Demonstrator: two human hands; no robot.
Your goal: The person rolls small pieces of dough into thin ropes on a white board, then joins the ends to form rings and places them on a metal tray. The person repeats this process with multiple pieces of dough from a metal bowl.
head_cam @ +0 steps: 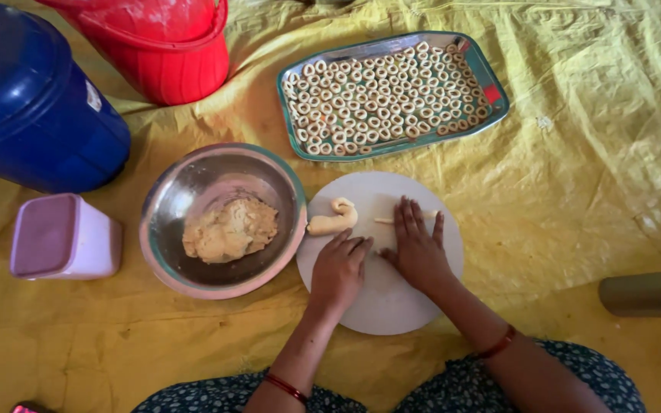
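Both hands — left hand [339, 269], right hand [416, 245] — flat and empty-palmed on dough rope [330, 220], atop round board [392, 306].

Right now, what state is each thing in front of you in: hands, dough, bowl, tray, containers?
Left hand: flat on the round board, empty.
Right hand: palm down on a thin dough strand.
Curled dough piece: lying loose on the board.
Steel bowl: partly filled with a dough lump.
Tray: nearly full of dough rings.
Pink-lidded box: closed.
Blue drum: on its side.
Red bucket: contents unseen.
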